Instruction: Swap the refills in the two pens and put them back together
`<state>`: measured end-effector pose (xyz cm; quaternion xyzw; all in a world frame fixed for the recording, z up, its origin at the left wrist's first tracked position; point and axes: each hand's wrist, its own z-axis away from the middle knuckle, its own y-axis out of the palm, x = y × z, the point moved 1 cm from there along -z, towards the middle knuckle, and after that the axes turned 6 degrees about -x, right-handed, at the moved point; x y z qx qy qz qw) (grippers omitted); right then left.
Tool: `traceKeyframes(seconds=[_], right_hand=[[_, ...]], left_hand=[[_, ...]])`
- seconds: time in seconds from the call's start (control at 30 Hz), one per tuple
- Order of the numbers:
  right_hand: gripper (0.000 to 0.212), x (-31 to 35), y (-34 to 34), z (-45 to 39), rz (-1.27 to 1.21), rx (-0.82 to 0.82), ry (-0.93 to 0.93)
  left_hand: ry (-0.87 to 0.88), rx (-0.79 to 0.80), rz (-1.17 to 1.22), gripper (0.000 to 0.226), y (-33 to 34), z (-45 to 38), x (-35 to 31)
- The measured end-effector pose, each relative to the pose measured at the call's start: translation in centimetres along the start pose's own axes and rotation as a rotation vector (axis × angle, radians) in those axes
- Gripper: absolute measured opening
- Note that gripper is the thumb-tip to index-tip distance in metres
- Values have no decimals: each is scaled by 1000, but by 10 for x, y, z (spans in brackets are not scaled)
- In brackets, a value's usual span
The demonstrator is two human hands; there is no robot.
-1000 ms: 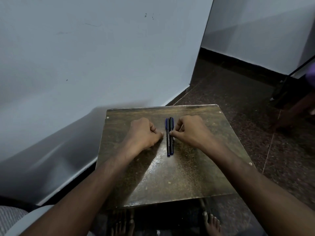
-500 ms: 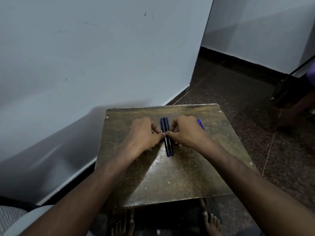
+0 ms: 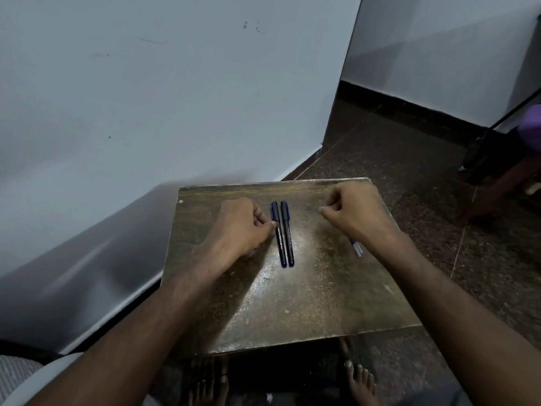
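Two dark blue capped pens lie side by side on the small brown table (image 3: 307,303), caps pointing away from me: the left pen (image 3: 278,232) and the right pen (image 3: 287,233). My left hand (image 3: 243,227) rests curled on the table, its fingertips touching the left pen's barrel. My right hand (image 3: 354,215) hovers to the right, well apart from the pens, fingers curled with thumb against forefinger and nothing visible in it. A blue and white pen-like item (image 3: 357,249) peeks out from under my right wrist.
A white wall rises directly behind and left of the table. Dark speckled floor lies to the right, where someone's leg and a dark object (image 3: 497,168) stand. My bare feet (image 3: 358,382) show under the table's near edge.
My right hand has let go of the pens and moved right, away from them. My left hand stays at the left pen. The pens now lie slightly left of before.
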<state>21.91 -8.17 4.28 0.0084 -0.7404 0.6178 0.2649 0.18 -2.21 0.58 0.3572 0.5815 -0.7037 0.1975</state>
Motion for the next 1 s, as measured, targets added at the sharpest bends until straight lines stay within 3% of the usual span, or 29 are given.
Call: traceKeyframes(seconds=[0.13, 0.23, 0.43, 0.87, 1.0], right_hand=[[23, -31, -5, 0, 153, 32, 107], [16, -35, 3, 2, 178, 73, 98], [29, -8, 31, 6, 96, 105, 33], [15, 18, 39, 15, -15, 98, -32], [27, -2, 29, 8, -71, -21, -31]], left_hand=[[54, -43, -105, 13, -3, -3, 3], [75, -51, -133, 15, -2, -5, 5], [97, -61, -194, 14, -1, -5, 4], [172, -91, -260, 12, -4, -6, 6], [215, -95, -247, 8, -5, 1, 7]])
